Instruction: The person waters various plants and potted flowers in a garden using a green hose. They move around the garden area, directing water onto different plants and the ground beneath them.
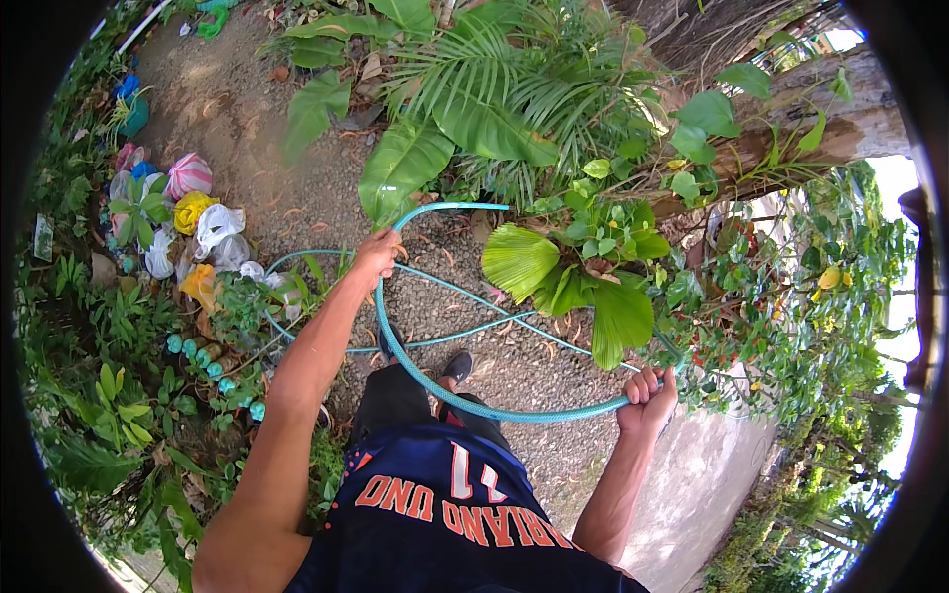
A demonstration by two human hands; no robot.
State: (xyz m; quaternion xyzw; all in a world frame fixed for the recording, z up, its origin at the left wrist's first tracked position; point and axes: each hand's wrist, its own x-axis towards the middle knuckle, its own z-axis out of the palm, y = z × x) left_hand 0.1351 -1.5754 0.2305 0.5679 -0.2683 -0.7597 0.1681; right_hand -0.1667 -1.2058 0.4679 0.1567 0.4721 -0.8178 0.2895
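Note:
A teal garden hose sags in a curve between my two hands, in front of my dark jersey and trousers. My left hand is closed around it near one end, and the free end bends over to the right beyond my fist, close to a broad leaf. On the right side, my right hand grips the same hose, which runs on past the knuckles into the foliage. More hose lies on the gravel, crossing itself and looping to the left behind my left forearm.
Filled plastic bags are heaped on the left among plants. A fan-leaved palm leans over the path near my right hand. Large leaves and fronds crowd the far side, beside a tree trunk. Gravel ground lies around my feet.

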